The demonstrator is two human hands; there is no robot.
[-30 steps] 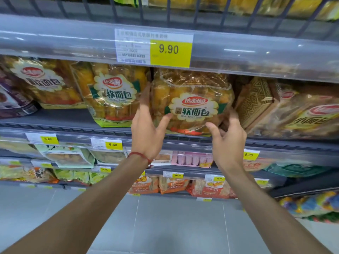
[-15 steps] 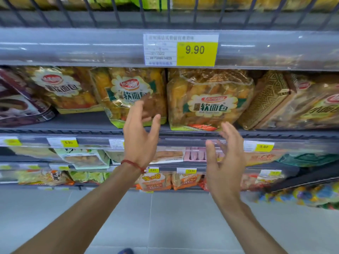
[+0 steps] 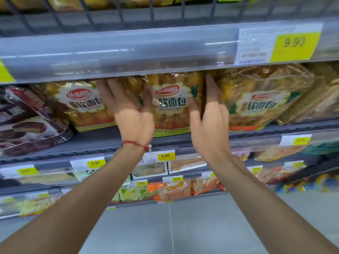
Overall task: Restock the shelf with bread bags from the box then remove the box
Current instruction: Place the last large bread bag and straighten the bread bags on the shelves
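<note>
Three yellow bread bags stand upright in a row on the grey shelf (image 3: 102,142). The middle bread bag (image 3: 171,109) sits between my two hands. My left hand (image 3: 131,114), with a red string at the wrist, lies with straight fingers against the bag's left edge, its thumb on the front. My right hand (image 3: 209,120) presses flat along the bag's right edge, fingers pointing up. The left bread bag (image 3: 82,105) and the right bread bag (image 3: 262,105) stand close on either side. No box is in view.
A dark purple cake pack (image 3: 31,123) leans at the shelf's left end and a brown patterned pack (image 3: 310,105) at the right. The upper shelf's clear price rail (image 3: 128,54) hangs low over the bags. Lower shelves hold more packs above a grey tiled floor (image 3: 183,226).
My hands let go of the right bag, drew back, then reached in around the middle bag. The view has swung left and closer to the shelf.
</note>
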